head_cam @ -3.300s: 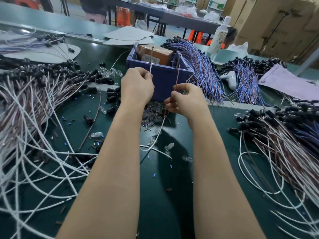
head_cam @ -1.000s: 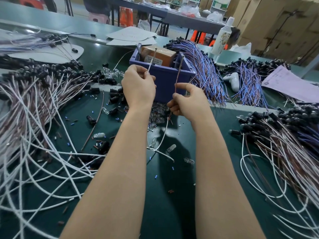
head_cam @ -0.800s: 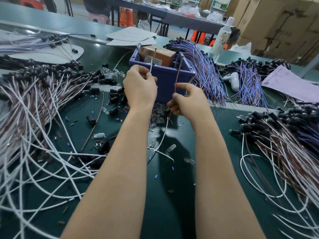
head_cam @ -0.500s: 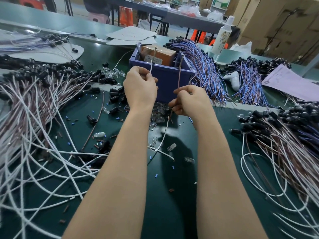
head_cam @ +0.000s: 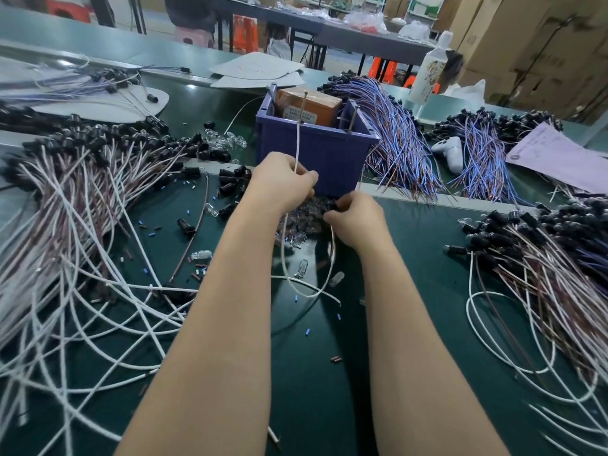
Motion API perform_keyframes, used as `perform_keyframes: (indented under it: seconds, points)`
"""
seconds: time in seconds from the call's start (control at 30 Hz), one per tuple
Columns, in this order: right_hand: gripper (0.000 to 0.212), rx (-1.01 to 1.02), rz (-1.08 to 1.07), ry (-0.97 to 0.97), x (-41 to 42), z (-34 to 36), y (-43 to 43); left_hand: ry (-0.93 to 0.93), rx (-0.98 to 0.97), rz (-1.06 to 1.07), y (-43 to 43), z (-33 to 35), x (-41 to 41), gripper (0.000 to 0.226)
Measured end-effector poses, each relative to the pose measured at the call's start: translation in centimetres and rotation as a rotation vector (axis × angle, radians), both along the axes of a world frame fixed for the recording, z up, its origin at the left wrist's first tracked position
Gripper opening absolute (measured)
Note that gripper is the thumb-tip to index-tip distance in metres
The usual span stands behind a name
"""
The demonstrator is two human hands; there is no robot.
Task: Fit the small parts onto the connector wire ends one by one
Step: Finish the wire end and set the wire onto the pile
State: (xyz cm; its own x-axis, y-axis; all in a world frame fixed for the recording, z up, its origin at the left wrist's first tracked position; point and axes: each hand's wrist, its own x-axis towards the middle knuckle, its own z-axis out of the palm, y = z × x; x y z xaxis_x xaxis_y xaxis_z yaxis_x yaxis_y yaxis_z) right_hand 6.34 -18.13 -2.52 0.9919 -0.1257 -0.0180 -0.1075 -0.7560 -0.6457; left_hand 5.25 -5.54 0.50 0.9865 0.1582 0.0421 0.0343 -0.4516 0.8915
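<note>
Your left hand [head_cam: 279, 182] pinches the white wire [head_cam: 297, 143] so that it stands upright. Your right hand [head_cam: 357, 218] curls round the wire's other end, fingertips down in the heap of small clear parts [head_cam: 304, 225] just in front of the blue bin [head_cam: 316, 153]. The bin closes off the space behind, tangled wire bundles [head_cam: 82, 179] crowd your left and a second wire heap [head_cam: 543, 258] your right. Everything lies on a dark green mat [head_cam: 427, 307], with cartons [head_cam: 543, 44] stacked beyond. The label on the brown box [head_cam: 309, 102] in the bin (like the print on the pink sheet [head_cam: 559, 159]) is too small to read.
</note>
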Motion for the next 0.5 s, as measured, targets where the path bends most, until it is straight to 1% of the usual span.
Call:
perform_keyframes:
  seconds: [0.07,0.13,0.17,0.23,0.33,0.47,0.5]
  points:
    - [0.006,0.396,0.008,-0.025,-0.3,1.4,-0.4,-0.014,0.024,-0.055,0.0,0.4,-0.5,0.019]
    - [0.010,0.752,0.061,-0.035,-0.7,2.8,-0.6,-0.036,0.024,-0.141,-0.3,0.7,-0.9,0.020]
    - [0.013,0.857,0.089,-0.038,-0.9,3.4,-0.6,-0.056,-0.001,-0.182,-0.4,0.8,-1.0,0.020]
    - [0.014,0.940,0.124,-0.046,-1.2,4.2,-0.7,-0.097,-0.083,-0.224,-0.5,1.0,-1.2,0.018]
    - [0.005,0.965,0.187,-0.033,-1.5,4.5,-1.3,-0.122,-0.132,-0.230,-0.1,1.1,-1.3,0.016]
    - [0.014,0.848,0.255,-0.081,-1.5,4.6,-2.3,-0.084,-0.152,-0.268,0.4,1.3,-1.5,0.015]
    - [0.016,0.852,0.269,-0.085,-1.5,4.6,-2.4,-0.080,-0.156,-0.275,0.4,1.3,-1.6,0.015]
